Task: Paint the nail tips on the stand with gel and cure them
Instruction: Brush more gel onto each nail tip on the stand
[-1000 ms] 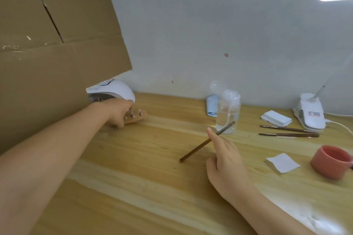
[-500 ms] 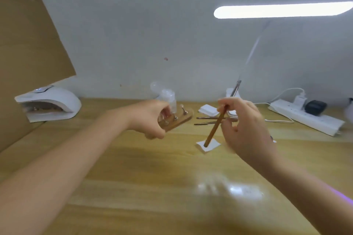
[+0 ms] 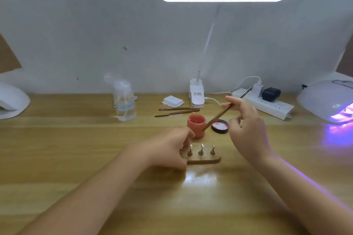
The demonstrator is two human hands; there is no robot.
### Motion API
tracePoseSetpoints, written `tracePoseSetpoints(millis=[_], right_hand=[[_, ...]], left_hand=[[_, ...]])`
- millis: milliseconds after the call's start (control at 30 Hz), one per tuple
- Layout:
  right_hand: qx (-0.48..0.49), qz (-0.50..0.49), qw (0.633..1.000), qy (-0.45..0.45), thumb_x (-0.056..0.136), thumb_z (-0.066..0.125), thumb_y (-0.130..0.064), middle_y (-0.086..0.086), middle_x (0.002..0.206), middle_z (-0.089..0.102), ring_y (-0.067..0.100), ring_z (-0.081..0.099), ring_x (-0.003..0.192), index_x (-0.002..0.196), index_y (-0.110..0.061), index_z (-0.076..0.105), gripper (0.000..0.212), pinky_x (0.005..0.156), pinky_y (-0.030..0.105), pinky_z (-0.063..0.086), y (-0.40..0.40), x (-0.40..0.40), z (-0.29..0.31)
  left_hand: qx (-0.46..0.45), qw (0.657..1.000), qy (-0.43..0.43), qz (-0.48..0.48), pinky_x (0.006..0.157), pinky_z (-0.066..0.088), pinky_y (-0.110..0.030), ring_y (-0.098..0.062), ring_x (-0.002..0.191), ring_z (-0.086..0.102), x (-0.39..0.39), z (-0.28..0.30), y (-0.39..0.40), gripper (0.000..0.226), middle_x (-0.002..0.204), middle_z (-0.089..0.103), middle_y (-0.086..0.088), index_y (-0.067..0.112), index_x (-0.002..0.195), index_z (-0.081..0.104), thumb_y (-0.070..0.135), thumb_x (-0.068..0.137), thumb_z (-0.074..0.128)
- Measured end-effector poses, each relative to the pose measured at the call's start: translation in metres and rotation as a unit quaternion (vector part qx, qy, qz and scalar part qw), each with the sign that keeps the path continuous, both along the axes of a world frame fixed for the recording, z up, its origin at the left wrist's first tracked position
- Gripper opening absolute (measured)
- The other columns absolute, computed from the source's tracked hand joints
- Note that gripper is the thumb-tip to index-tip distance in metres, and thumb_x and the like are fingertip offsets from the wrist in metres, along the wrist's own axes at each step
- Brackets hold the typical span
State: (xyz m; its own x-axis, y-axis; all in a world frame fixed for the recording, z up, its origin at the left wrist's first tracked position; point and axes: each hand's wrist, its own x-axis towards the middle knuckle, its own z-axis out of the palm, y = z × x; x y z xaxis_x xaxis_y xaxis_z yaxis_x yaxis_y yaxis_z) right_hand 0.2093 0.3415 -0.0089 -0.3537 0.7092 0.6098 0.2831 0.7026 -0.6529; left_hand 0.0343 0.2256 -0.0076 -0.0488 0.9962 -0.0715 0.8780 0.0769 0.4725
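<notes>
Steadying the stand [image 3: 202,159] on the table [image 3: 76,149], the left hand [image 3: 168,150] grips its end while the right hand [image 3: 246,129] pinches a brush [image 3: 219,115] tilted toward the open gel pot [image 3: 196,126], likely to load it.

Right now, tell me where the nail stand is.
In the head view the nail stand sits on the table, centre, just in front of the pink pot, its left end gripped by the left hand.
</notes>
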Motion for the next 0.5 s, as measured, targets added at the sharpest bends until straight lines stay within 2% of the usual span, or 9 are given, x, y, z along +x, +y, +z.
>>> tracePoseSetpoints(millis=[100,167,233,300,400,467,500], right_hand=[[-0.102,0.030,0.993,0.045,0.080,0.040,0.011,-0.007,0.105,0.068,0.004,0.052,0.068,0.118,-0.030,0.057,0.058,0.062,0.021,0.040,-0.004,0.000,0.005],[-0.177,0.054,0.978,0.090,0.082,0.038,0.010,-0.010,0.095,0.071,-0.001,0.053,0.057,0.111,-0.032,0.060,0.055,0.050,0.013,0.039,-0.009,-0.001,0.013],[-0.220,0.089,0.965,0.109,0.081,0.038,0.010,-0.010,0.089,0.074,-0.002,0.058,0.064,0.108,-0.030,0.063,0.054,0.053,0.010,0.044,-0.016,-0.003,0.020],[-0.251,0.128,0.954,0.101,0.081,0.039,0.010,-0.009,0.092,0.075,0.000,0.058,0.067,0.112,-0.027,0.066,0.056,0.058,0.010,0.045,-0.025,-0.007,0.023],[-0.282,0.197,0.936,0.071,0.078,0.037,0.014,-0.005,0.092,0.075,-0.005,0.058,0.062,0.119,-0.021,0.065,0.060,0.051,0.008,0.040,-0.038,-0.014,0.019],[-0.304,0.251,0.917,0.063,0.074,0.038,0.014,-0.004,0.094,0.075,-0.002,0.058,0.064,0.123,-0.018,0.063,0.063,0.049,0.007,0.039,-0.044,-0.016,0.016],[-0.311,0.273,0.909,0.058,0.070,0.041,0.010,-0.006,0.095,0.075,-0.001,0.058,0.066,0.124,-0.019,0.062,0.064,0.049,0.006,0.039,-0.047,-0.017,0.014]], left_hand=[[0.011,1.000,-0.013,0.000,0.087,0.049,-0.023,0.000,0.093,0.052,-0.002,-0.003,-0.002,0.065,0.108,0.048,0.023,0.035,0.134,0.038,0.030,0.079,0.072],[0.085,0.996,-0.015,0.011,0.085,0.046,-0.019,-0.001,0.097,0.051,-0.005,0.000,-0.005,0.055,0.105,0.048,0.024,0.040,0.120,0.043,0.042,0.076,0.075],[0.212,0.975,-0.051,0.039,0.076,0.041,-0.013,-0.001,0.090,0.054,-0.008,0.004,-0.008,0.045,0.097,0.056,0.019,0.042,0.103,0.046,0.046,0.071,0.079],[0.300,0.945,-0.118,0.050,0.068,0.041,-0.010,-0.003,0.078,0.055,-0.008,0.009,-0.012,0.043,0.085,0.060,0.015,0.038,0.097,0.051,0.038,0.070,0.084],[0.325,0.924,-0.199,0.042,0.061,0.047,-0.018,-0.010,0.070,0.058,-0.004,0.011,-0.017,0.043,0.081,0.062,0.009,0.038,0.098,0.055,0.029,0.070,0.086],[0.335,0.909,-0.246,0.038,0.060,0.048,-0.025,-0.016,0.067,0.059,0.003,0.007,-0.019,0.038,0.078,0.063,0.003,0.029,0.098,0.057,0.026,0.072,0.085],[0.345,0.899,-0.265,0.043,0.059,0.047,-0.024,-0.013,0.064,0.058,0.007,0.005,-0.019,0.032,0.073,0.063,0.004,0.026,0.095,0.058,0.025,0.074,0.082]])
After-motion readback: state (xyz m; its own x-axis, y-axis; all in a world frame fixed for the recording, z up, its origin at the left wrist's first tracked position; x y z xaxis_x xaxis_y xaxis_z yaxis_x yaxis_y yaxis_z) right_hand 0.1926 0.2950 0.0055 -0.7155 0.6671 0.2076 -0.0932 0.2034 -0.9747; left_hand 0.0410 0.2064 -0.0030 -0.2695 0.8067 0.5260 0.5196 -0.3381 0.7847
